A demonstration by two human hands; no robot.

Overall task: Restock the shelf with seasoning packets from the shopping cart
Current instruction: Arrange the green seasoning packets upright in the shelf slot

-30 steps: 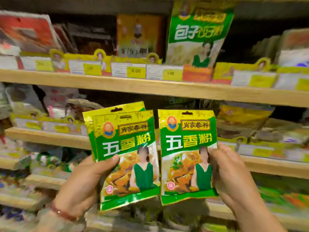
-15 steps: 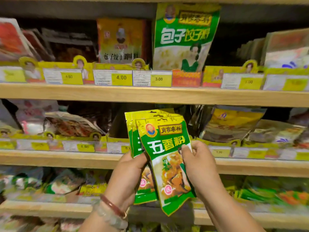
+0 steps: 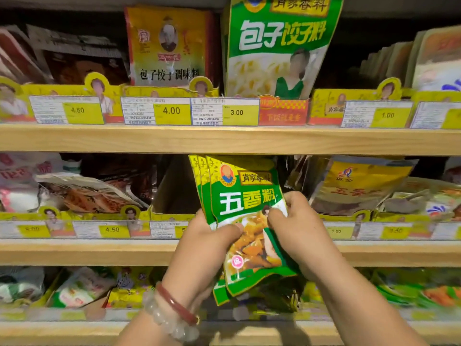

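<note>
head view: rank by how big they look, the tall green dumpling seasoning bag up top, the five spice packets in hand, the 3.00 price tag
1. Green dumpling seasoning bag, largest.
2. Five spice packets, though they are nearer the camera.
3. 3.00 price tag, smallest.

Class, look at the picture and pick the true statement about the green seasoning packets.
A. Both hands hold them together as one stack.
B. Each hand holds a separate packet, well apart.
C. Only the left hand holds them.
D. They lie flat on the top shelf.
A: the left hand and the right hand both grip the stacked green packets in front of the middle shelf.
</note>
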